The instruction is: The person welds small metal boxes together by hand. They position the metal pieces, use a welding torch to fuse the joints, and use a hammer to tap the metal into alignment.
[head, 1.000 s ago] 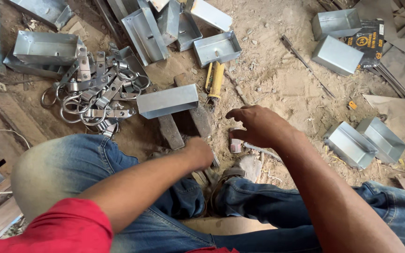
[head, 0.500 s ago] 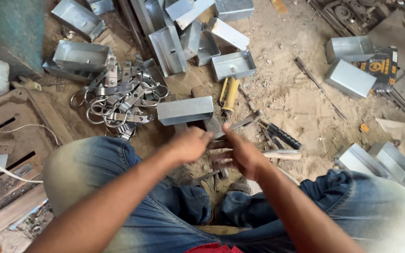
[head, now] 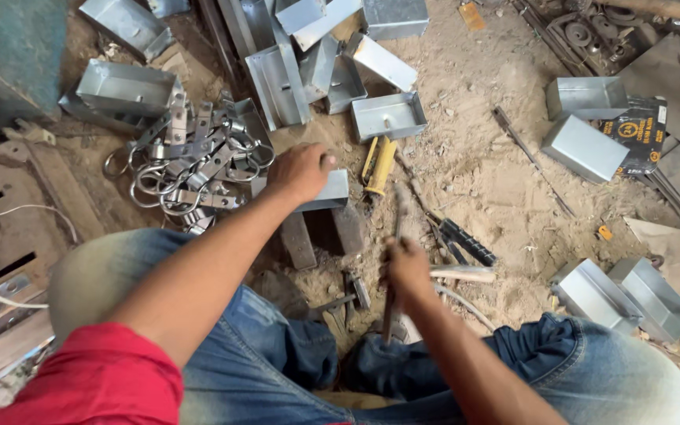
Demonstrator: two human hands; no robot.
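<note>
Sitting over a sandy workshop floor (head: 505,181), the person rests the left hand (head: 301,171) on one metal box (head: 326,191) just ahead of the knees. The right hand (head: 407,271) has its grip closed around a thin rod (head: 393,260). Two open boxes (head: 623,293) lie at right, beside a heap of steel clasps (head: 190,169).

Left hand (head: 302,171) covers most of metal box (head: 326,190) beneath it; I see only box's right end and front edge. Right hand (head: 408,271) wraps long thin tool (head: 395,236); tool motion-blurred, I can't tell its kind or tip. Small hammer (head: 345,297) partly buried in sand by knee. Pile of metal rings and clasps (head: 190,161) too tangled to count. Green object (head: 1,59) cut by left edge. Scrap parts (head: 584,31) cut by top edge.
</note>
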